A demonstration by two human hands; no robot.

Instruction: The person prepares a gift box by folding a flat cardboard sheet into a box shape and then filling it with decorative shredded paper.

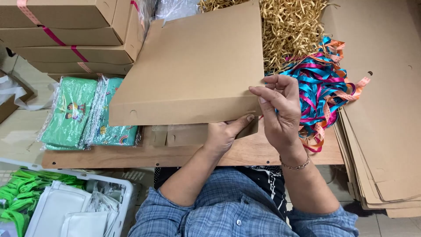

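Cardboard box, flat and brown, lay tilted over the wooden counter in the head view, its near flap partly folded. My left hand gripped the lower edge, thumb pressed on the flap; my right hand pinched the box's right corner, fingers closed. I judged assembly unfinished: no ribbon tied, unlike the stacked boxes. Loose ribbons and paper shred waited behind; flat blanks lay right.

Green printed fabric packs in clear wrap lay beside stacked ribbon-tied brown cardboard boxes; golden shredded paper sat behind tangled colourful ribbons.
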